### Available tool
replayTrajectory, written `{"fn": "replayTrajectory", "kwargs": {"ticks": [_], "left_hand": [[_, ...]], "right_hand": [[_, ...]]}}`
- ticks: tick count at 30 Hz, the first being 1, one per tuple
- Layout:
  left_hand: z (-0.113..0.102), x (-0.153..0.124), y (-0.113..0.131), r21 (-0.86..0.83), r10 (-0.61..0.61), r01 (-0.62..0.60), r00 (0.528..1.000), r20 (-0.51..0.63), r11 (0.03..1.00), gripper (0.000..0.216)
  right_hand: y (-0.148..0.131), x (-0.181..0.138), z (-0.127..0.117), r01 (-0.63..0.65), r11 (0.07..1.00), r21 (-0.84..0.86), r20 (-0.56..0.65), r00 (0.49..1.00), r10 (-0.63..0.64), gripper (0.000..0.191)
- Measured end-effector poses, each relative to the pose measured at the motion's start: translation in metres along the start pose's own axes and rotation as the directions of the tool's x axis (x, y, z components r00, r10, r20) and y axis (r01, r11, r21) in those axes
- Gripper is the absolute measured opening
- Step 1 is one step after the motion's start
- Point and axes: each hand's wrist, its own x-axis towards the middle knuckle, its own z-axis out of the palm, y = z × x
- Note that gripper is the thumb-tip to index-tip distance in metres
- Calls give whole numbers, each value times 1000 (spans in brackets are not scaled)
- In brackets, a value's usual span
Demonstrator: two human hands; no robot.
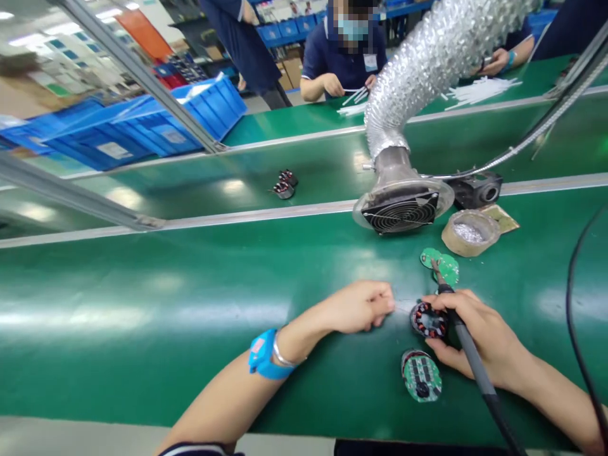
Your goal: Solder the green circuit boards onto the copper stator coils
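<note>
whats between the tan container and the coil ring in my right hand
In the head view, two green circuit boards lie between the tan container and the coil ring in the right hand, with the soldering iron tip over them.

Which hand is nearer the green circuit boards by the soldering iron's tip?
Right. The right hand is just on the near side of the green circuit boards; the left hand is farther off, to their left.
</note>
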Motion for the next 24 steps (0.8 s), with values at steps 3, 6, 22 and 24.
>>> {"fn": "replayTrajectory", "kwargs": {"ticks": [3,6,22,24], "left_hand": [[-8,0,-5,-118,-30,12,989,-148,993,20],[2,4,-7,-197,-9,-38,972,-234,980,22],[1,-2,-22,-209,9,-102,914,-405,973,42],[12,-2,-20,-294,17,-99,963,-269,951,45]], "right_hand": [[-1,3,-4,14,998,54,3,1000,-14,38],[-1,4,-5,26,998,60,0,1000,-26,39],[5,-7,-29,74,997,29,-10,997,-73,43],[4,-19,-32,-44,998,-54,-149,988,35,38]]}}
